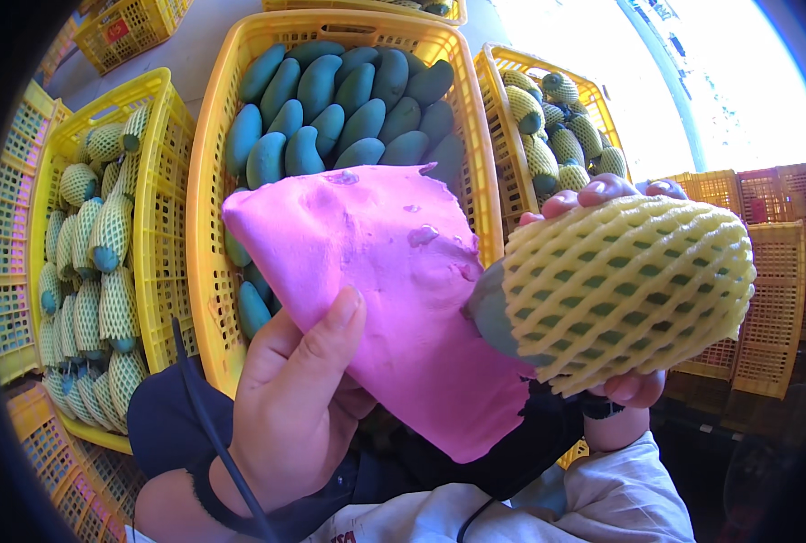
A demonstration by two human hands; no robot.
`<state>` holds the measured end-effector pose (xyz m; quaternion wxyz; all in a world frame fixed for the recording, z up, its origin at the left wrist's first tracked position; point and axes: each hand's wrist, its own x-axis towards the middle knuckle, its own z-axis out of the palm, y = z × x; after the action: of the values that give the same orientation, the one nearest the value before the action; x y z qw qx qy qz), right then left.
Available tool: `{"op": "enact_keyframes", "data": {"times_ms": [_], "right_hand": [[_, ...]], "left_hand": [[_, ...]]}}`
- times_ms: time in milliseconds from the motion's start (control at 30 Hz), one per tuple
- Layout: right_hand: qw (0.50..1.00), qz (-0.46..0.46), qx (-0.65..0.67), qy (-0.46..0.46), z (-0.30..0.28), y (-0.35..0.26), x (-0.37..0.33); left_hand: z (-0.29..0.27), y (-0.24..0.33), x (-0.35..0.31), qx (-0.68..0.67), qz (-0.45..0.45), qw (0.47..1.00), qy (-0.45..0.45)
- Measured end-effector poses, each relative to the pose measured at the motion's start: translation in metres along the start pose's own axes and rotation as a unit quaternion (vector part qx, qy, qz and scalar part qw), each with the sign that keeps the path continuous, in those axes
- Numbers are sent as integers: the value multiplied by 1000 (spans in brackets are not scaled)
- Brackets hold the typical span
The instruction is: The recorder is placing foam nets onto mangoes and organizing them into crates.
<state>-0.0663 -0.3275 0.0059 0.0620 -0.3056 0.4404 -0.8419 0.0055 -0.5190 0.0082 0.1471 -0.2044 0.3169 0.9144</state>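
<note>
In my left hand (pixel 299 389) is a limp pink sheet (pixel 394 271) with ragged edges and a few worn spots, pinched under the thumb. My right hand (pixel 634 387) is wrapped round a green mango (pixel 493 312) in a pale yellow foam net sleeve (pixel 634 290). The mango's bare end pokes out of the net toward the sheet and meets its right edge. Beyond the sheet, a large yellow crate (pixel 484 118) holds many bare green mangoes (pixel 317 86); the sheet hides its near part.
To the left, a yellow crate (pixel 163 226) holds netted mangoes (pixel 113 231). Another crate (pixel 493 100) of netted mangoes (pixel 570 145) stands at the far right. More stacked crates (pixel 769 308) line the right side. A dark cord (pixel 208 425) hangs in front of my left forearm.
</note>
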Motion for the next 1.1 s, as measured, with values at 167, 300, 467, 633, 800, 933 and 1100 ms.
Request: {"op": "enact_keyframes", "data": {"times_ms": [167, 300, 467, 633, 800, 933, 1100], "right_hand": [[993, 47, -99, 48, 6, -6, -3], [971, 148, -110, 152, 7, -24, -5], [980, 113, 47, 158, -1, -21, -8], [895, 105, -56, 431, -3, -23, -13], [900, 129, -54, 413, -7, -23, -8], [921, 139, -13, 365, -4, -22, -6], [910, 135, -23, 392, 1, -22, -10]], "left_hand": [[1, 3, 1, -43, -15, 999, -11], [3, 2, 3, -43, -8, 999, 9], [1, 0, 6, -64, -19, 998, 6], [3, -4, 6, 24, 13, 1000, -5], [0, 0, 8, 23, -12, 1000, 1], [-1, -4, 13, 44, 4, 999, -25], [0, -11, 15, 121, 67, 990, -9]]}}
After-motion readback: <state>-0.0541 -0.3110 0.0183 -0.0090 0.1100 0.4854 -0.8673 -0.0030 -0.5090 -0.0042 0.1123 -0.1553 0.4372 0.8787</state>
